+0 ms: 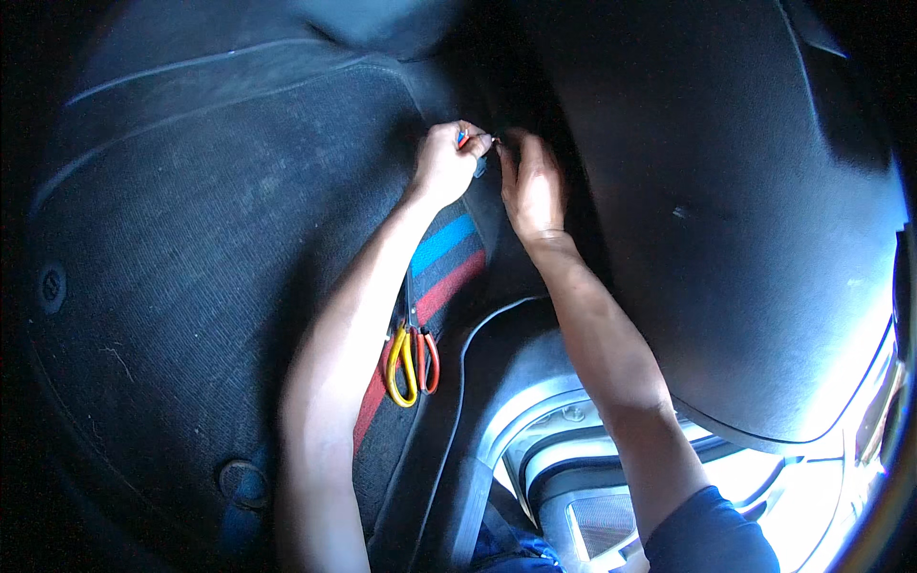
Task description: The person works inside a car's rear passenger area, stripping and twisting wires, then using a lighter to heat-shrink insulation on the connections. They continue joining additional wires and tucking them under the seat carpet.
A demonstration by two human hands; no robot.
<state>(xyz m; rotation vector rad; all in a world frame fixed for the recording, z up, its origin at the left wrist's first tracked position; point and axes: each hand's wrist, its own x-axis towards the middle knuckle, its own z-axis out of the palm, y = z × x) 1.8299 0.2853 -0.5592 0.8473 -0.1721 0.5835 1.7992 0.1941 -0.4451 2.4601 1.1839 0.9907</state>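
Observation:
My left hand (445, 164) is closed in a pinch at the far end of the footwell. Thin coloured wires (463, 137), blue and orange-red, show between its fingers. My right hand (535, 183) is just to the right, its fingertips pinched close to the left thumb. A tiny pale tip sits between the two hands; what the right fingers hold is too small to make out. Below my left wrist, a small dark piece (479, 168) hangs beside the panel. Nearer to me, a tool with yellow handles (401, 371) and one with red handles (430, 363) lie together on the mat.
A dark carpeted mat (191, 220) with blue and red stripes covers the car's floor. On the right bulges a dark dashboard panel (707, 239). A door sill (449, 430) runs along the mat, beside the bright open door (592, 468). A dark ring (244, 484) lies lower left.

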